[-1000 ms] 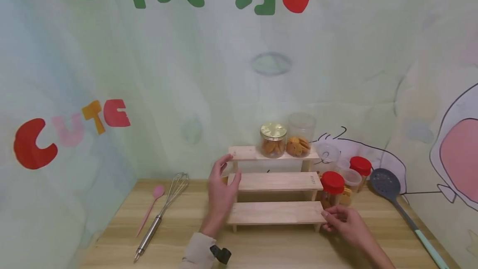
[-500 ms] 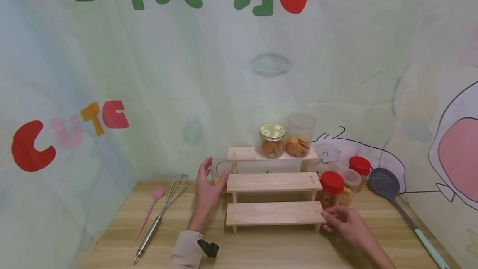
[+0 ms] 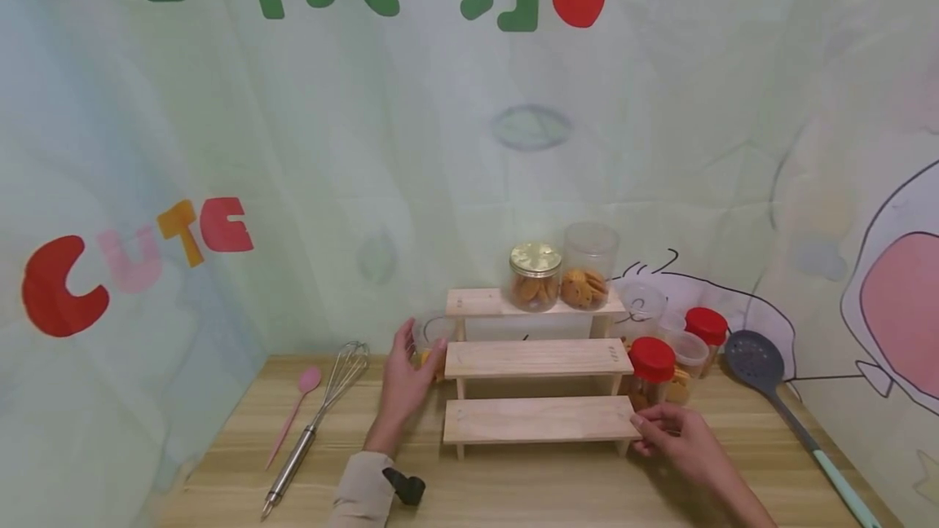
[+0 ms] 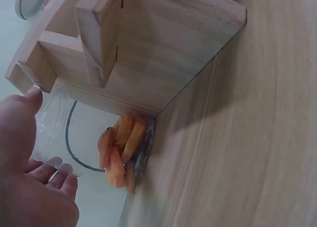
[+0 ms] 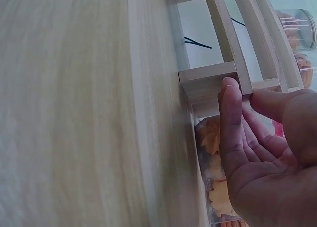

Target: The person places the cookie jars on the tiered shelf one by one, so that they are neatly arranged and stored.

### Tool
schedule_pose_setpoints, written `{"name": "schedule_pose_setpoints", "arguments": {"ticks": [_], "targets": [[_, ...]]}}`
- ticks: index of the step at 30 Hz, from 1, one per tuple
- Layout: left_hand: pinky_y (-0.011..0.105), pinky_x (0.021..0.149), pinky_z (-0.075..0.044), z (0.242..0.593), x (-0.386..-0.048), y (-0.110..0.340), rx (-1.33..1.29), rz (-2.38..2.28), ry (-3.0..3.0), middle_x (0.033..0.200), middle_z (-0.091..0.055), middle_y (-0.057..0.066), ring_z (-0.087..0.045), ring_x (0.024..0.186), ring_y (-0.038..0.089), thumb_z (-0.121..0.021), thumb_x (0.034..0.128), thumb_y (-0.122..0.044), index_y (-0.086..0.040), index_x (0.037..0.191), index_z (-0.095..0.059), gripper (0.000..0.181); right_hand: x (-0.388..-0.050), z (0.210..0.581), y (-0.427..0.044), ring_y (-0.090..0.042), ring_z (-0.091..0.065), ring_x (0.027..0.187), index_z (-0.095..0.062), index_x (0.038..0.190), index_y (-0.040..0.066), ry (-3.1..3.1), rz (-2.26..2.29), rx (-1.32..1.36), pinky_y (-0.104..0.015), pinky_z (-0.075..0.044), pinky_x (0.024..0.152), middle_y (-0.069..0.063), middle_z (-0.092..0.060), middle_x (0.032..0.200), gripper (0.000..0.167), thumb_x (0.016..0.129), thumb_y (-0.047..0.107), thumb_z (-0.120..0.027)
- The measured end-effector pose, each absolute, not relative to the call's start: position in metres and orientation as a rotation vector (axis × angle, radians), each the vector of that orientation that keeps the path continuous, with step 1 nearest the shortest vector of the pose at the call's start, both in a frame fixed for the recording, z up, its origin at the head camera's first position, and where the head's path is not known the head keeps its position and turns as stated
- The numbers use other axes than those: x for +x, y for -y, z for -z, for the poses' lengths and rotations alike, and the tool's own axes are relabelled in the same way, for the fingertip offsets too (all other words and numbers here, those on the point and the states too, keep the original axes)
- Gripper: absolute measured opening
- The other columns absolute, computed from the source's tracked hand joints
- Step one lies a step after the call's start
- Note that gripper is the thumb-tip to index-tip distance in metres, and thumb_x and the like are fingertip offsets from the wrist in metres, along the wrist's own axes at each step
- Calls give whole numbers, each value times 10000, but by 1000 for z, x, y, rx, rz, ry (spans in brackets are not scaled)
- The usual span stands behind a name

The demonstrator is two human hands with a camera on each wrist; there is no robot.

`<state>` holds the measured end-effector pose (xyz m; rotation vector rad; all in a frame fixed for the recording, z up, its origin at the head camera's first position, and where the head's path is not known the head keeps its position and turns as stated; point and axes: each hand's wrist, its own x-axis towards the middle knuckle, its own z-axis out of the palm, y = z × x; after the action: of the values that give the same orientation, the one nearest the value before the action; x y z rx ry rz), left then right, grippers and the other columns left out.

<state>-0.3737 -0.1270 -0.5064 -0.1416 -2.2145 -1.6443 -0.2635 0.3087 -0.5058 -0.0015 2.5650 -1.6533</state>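
A three-tier wooden display rack (image 3: 539, 357) stands on the table. My right hand (image 3: 682, 438) pinches the right end of its lowest board, thumb on one face and fingertips on the other, as the right wrist view shows. At the rack's left rear is a clear jar (image 4: 89, 133) with cookies (image 4: 121, 142) at its bottom. My left hand (image 3: 407, 377) has its thumb and curled fingers about the upper part of this jar. The thumb lies close to the rack's end. On the top board sit a gold-lidded cookie jar (image 3: 535, 275) and an uncovered clear cookie jar (image 3: 589, 267).
Right of the rack stand red-lidded jars (image 3: 651, 361) and clear-lidded containers (image 3: 688, 349) with cookies. A slotted turner (image 3: 759, 361) lies at the far right. On the left lie a whisk (image 3: 323, 410) and a pink spoon (image 3: 304, 389). A printed curtain (image 3: 330, 145) hangs behind.
My left hand has left the rack's left end, moved left, and closed in about the clear jar behind. My right hand stays at the lowest board.
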Motion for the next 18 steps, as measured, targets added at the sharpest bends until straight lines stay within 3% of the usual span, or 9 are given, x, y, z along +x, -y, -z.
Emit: {"name": "schedule_pose_setpoints", "arguments": {"ticks": [12,18], "targets": [[583,1284,-426,508,-372,142,-97,1580,2215,1592,-508,274,-500,1502,450,-817,991,-380,-15,1597,-410,816,-263,510,-308,-153,-771,803,-679,1207,-134,-2539,1706,-61,-263,-679,726,-142,-801,968,340,1044,158,-739],[566,1276,-443,504,-364,153,-60,1550,2303,1633,-462,212,-496,1498,423,-850,933,-500,-62,1619,-413,924,-264,510,-309,-168,-768,820,-685,1208,-111,-2550,1690,-8,-262,-678,727,-114,-798,961,349,1042,189,-747]]}}
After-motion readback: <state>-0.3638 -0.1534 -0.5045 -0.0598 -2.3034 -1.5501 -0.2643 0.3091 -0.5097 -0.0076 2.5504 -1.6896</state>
